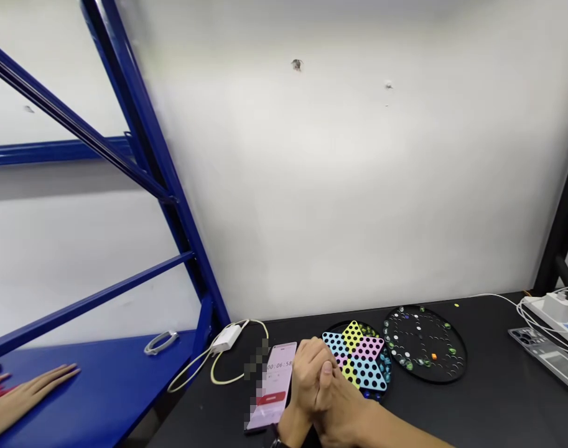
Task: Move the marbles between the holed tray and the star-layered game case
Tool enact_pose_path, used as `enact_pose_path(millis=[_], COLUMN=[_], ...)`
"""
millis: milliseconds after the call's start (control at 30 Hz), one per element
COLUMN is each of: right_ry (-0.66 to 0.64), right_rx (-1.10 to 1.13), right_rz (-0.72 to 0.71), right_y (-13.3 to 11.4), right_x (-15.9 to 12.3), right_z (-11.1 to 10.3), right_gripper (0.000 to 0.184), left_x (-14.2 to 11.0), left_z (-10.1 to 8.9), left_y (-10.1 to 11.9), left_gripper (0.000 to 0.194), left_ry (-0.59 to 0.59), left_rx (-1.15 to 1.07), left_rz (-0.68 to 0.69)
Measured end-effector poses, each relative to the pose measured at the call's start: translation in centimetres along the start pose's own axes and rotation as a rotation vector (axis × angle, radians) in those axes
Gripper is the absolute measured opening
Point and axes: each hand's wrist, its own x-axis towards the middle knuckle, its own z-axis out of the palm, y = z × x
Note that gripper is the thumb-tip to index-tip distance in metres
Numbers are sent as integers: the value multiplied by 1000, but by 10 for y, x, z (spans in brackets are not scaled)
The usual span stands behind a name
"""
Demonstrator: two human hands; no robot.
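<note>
Both hands are clasped together over a black table, left hand and right hand with fingers interlocked and clenched on each other; no object shows between them, but the palms are hidden, so can't tell if anything sits inside. The hands touch the near edge of a star-shaped board with 6 colored points, and a phone showing a timer at 00:06:58 lies just to their left. Right of the star sits a round black board holding glass marbles. A co-worker's hand rests on a blue shelf, well apart. Risk: a careless hand move could bump the star board, shifting it or sending marbles rolling; an elbow or sleeve could also catch the phone or the white charger cable.
</note>
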Motion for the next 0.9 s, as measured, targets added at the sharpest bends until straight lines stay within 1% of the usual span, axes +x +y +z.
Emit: enact_pose_path(millis=[100,233,333,433,500,533,567,600,633,667,700,733,800,900], right_ry=[3,78,63,83,116,131,151,171,196,221,233,223,213,132], right_rx=[-33,-83,-72,-56,-53,-52,-54,-54,-50,-50,-64,-91,-102,65], right_rz=[-14,10,16,8,-21,-27,-8,31,104,205,308,402,542,648], right_y=[2,6,10,9,7,6,7,9,14,21,30,42,70,108], right_x=[1,4,2,-6,-15,-20,-25,-31,-38,-45,-53,-62,-83,-118], right_z=[20,42,49,43,30,20,8,-5,-20,-35,-50,-64,-86,-103], right_gripper=[99,98,87,69,66,65,63,57,47,37,31,29,30,26], left_x=[-3,-6,-4,-2,-2,-2,-2,-2,-2,-2,-2,-2,-3,-3], left_z=[1,1,1,0,0,0,0,0,0,0,0,0,1,1], left_y=[-2,-6,-5,-2,-1,-1,-1,-1,-1,-2,-2,-3,-3,-2], left_gripper=[39,36,35,35,36,36,36,36,36,36,35,35,35,36], left_ry=[-39,-50,-44,-45,-58,-66,-72,-75,-78,-81,-83,-85,-94,-100], left_rx=[12,5,-5,-20,-24,-24,-21,-19,-20,-23,-27,-30,-36,-35], left_rz=[-8,13,21,21,7,1,-3,-1,2,9,11,9,0,-1])
